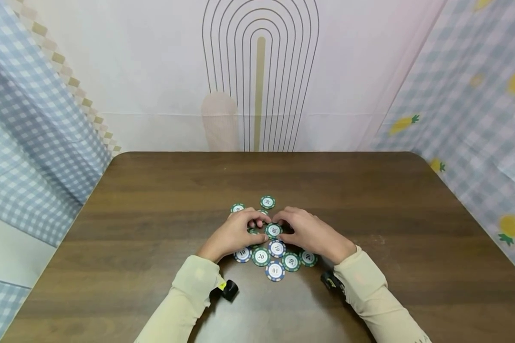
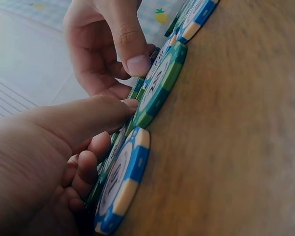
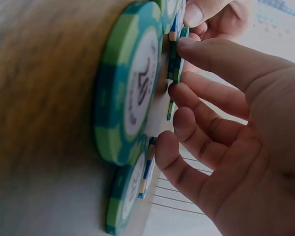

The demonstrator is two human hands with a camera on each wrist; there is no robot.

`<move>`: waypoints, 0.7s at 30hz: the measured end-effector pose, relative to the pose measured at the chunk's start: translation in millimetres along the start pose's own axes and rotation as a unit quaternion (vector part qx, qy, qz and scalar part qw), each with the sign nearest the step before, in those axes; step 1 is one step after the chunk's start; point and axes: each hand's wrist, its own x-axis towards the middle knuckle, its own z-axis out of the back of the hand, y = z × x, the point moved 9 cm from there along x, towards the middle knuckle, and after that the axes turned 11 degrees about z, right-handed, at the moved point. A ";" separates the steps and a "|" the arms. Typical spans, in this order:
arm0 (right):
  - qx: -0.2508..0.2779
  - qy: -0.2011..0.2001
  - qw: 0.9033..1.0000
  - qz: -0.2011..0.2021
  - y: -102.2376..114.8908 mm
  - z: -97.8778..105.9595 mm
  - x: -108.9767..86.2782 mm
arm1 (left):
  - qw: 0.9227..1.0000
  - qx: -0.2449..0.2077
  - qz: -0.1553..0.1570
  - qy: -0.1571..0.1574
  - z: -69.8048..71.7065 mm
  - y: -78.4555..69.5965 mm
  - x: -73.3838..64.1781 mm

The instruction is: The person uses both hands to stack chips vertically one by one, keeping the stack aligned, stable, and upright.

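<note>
Green and blue poker chips lie clustered on the brown table. Between my two hands is a green chip marked 20 (image 1: 273,231). My left hand (image 1: 236,231) holds its left side, thumb near the lower edge and index finger curved over the top. From the opposite side my right hand (image 1: 306,232) curls around the same chip. In the right wrist view, the right thumb (image 3: 189,43) meets the edge of that green chip (image 3: 175,61). A blue chip marked 10 (image 1: 276,248) lies just below it. Other chips are partly hidden under the left hand.
Nearer me are a blue chip (image 1: 275,270) and green chips (image 1: 261,256), (image 1: 291,261). Another green chip (image 1: 308,257) sits beside the right hand, and one (image 1: 267,202) lies farther back. Patterned cloths (image 1: 154,71) hang behind the table (image 1: 176,181) and at both sides.
</note>
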 end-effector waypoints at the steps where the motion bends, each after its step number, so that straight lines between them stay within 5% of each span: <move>1: 0.000 0.000 1.000 0.002 -0.3 0.6 0.1 | 1.000 -0.001 0.000 0.001 0.3 -0.6 0.3; 12: 0.015 -0.017 1.000 -0.007 -10.5 20.2 -3.8 | 1.000 0.011 -0.017 0.001 2.4 -4.4 1.6; 21: 0.003 -0.035 0.998 -0.047 -31.5 36.0 -15.1 | 1.000 -0.006 0.001 0.011 0.3 -0.6 0.1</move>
